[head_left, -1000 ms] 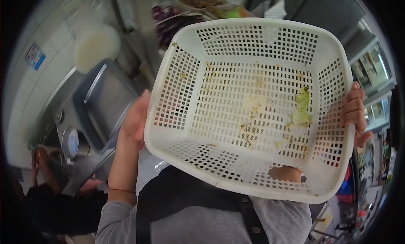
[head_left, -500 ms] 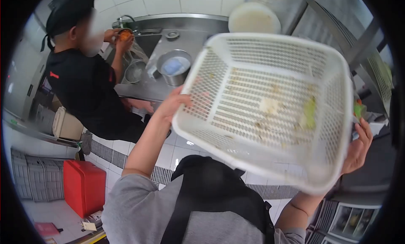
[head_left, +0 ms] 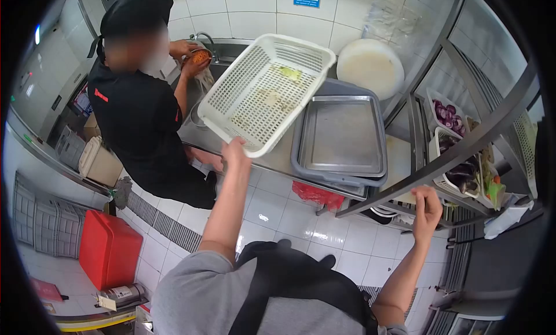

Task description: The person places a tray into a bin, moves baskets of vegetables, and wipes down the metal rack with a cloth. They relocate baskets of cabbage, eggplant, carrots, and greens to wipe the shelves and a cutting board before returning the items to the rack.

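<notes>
A white plastic basket (head_left: pixel 272 100) with perforated sides is tilted over the steel counter, in front of the other person. My left hand (head_left: pixel 236 155) grips its near rim. Inside lie a pale green leaf scrap (head_left: pixel 291 74) and some small whitish debris. My right hand (head_left: pixel 427 210) is off the basket, in the air near the shelf rack, with fingers loosely bent and nothing visible in them. Closest to that hand is the metal rack post (head_left: pixel 405 190). A grey tub (head_left: pixel 296 144) with a metal tray (head_left: pixel 344 135) on it sits right of the basket.
At the left sink, a co-worker (head_left: pixel 139 115) holds a bowl of orange food (head_left: pixel 197 60). A round white board (head_left: pixel 370 68) leans on the wall. Shelf baskets hold purple onions (head_left: pixel 449 118) and eggplants (head_left: pixel 463 173). A red bin (head_left: pixel 109 248) stands lower left.
The basket has moved left and away from me, over the counter. My right hand has let go of it, while my left still holds the rim. The tray and tub have come into view.
</notes>
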